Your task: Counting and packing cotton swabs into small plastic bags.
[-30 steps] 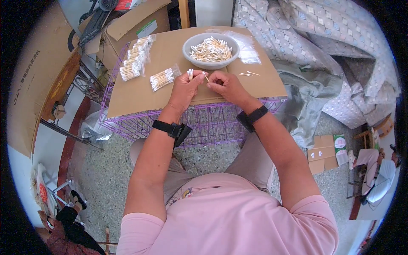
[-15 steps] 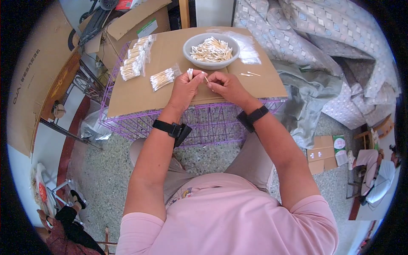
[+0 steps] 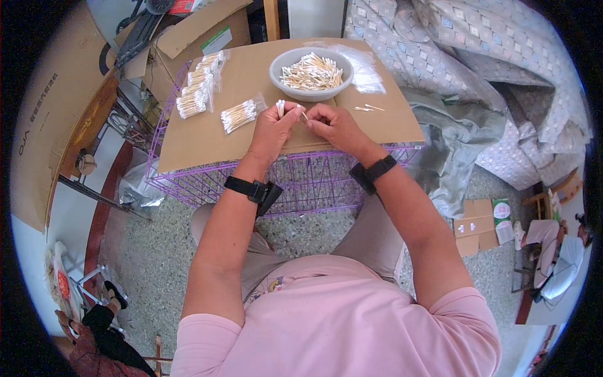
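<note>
My left hand (image 3: 274, 130) is closed round a small bunch of cotton swabs (image 3: 281, 108), whose white tips stick up above the fingers. Close beside it, my right hand (image 3: 331, 125) pinches a single cotton swab (image 3: 306, 116) by its stick, with the upper end at my left fingertips. Just beyond both hands stands a grey bowl (image 3: 313, 96) heaped with loose swabs (image 3: 312, 71). A clear bag of swabs (image 3: 239, 116) lies left of my left hand. Several filled bags (image 3: 200, 85) overlap in a row farther left.
Brown cardboard (image 3: 207, 143) covers a purple wire cage (image 3: 251, 182). Clear empty bags (image 3: 365, 68) lie right of the bowl, with a few loose swabs (image 3: 367, 108) nearer me. Patterned cloth (image 3: 465, 38) drapes at the right. People sit at the lower left (image 3: 100, 339) and right (image 3: 553, 251).
Almost nothing differs. Both hands keep their places and their hold on the swabs, and the view has shifted very slightly.
</note>
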### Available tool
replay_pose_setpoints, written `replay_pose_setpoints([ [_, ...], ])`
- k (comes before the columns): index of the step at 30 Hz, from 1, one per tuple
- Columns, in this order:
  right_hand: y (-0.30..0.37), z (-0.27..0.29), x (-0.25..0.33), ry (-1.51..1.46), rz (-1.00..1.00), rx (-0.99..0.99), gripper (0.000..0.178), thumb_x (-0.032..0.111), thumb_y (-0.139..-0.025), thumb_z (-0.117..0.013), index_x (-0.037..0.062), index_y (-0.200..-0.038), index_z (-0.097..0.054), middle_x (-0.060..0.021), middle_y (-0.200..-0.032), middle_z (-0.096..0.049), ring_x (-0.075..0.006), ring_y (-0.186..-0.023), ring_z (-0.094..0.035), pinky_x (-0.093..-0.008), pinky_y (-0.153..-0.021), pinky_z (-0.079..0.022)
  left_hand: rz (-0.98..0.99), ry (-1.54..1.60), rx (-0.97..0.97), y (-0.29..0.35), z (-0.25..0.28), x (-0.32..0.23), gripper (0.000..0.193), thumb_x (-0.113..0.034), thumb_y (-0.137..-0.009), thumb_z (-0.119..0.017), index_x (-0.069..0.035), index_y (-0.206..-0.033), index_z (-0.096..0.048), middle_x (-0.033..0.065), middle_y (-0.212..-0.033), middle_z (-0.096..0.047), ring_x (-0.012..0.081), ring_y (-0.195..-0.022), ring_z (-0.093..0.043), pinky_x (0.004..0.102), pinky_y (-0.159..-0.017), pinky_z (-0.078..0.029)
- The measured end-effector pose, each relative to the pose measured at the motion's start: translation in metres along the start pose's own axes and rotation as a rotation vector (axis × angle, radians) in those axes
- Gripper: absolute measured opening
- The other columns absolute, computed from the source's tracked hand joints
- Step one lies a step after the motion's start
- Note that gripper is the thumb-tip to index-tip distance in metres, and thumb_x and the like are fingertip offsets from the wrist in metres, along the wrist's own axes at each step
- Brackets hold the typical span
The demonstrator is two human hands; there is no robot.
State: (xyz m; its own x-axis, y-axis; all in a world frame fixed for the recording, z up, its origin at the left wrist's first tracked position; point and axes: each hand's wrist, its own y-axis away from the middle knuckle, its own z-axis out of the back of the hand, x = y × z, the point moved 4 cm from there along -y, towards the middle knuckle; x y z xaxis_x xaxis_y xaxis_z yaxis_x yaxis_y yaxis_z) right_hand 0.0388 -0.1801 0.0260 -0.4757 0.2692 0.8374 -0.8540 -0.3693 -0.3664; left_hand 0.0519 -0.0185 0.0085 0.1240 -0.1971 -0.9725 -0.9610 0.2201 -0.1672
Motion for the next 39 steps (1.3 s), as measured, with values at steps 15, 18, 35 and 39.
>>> replay_pose_setpoints([
  [15, -0.0004, -0.0014, 0.0000, 0.033, -0.001, -0.016, 0.014, 0.015, -0.087, -0.063, 0.0012, -0.088, -0.059, -0.0046, -0.074, -0.060, -0.0114, -0.068, -0.052, -0.0293, -0.063, -0.045, 0.007, -0.006, -0.003, 0.0010, 0.0005, 0.0001, 0.016, -0.022, -0.092, -0.064, -0.007, -0.097, -0.067, -0.0079, -0.069, -0.050, 0.0006, -0.052, -0.037, 0.0173, -0.044, -0.029],
  [18, 0.0004, -0.0003, 0.0012, 0.054, 0.043, -0.037, 0.014, 0.014, -0.088, -0.063, 0.0011, -0.088, -0.059, -0.0040, -0.073, -0.059, -0.0106, -0.068, -0.052, -0.0291, -0.063, -0.045, 0.005, -0.005, 0.003, 0.0006, -0.0002, 0.0008, 0.016, -0.022, -0.092, -0.064, -0.007, -0.096, -0.067, -0.0078, -0.069, -0.050, 0.0010, -0.051, -0.037, 0.0175, -0.044, -0.029],
  [35, -0.0003, 0.0014, 0.0011, 0.037, 0.007, -0.034, 0.013, 0.013, -0.087, -0.064, 0.0006, -0.088, -0.060, -0.0057, -0.075, -0.062, -0.0127, -0.068, -0.054, -0.0297, -0.063, -0.046, -0.007, -0.077, -0.017, 0.0020, -0.0041, -0.0038, 0.014, -0.020, -0.094, -0.060, -0.008, -0.097, -0.067, -0.0099, -0.063, -0.046, 0.0003, -0.050, -0.035, 0.0181, -0.044, -0.026],
  [39, -0.0007, 0.0038, 0.0051, 0.095, 0.082, -0.080, 0.012, 0.012, -0.085, -0.066, 0.0015, -0.087, -0.060, -0.0072, -0.076, -0.060, -0.0151, -0.068, -0.055, -0.0304, -0.063, -0.045, 0.020, -0.078, 0.037, 0.0052, -0.0002, -0.0041, 0.016, -0.020, -0.095, -0.057, -0.008, -0.099, -0.067, -0.0105, -0.062, -0.046, -0.0008, -0.051, -0.036, 0.0177, -0.044, -0.027],
])
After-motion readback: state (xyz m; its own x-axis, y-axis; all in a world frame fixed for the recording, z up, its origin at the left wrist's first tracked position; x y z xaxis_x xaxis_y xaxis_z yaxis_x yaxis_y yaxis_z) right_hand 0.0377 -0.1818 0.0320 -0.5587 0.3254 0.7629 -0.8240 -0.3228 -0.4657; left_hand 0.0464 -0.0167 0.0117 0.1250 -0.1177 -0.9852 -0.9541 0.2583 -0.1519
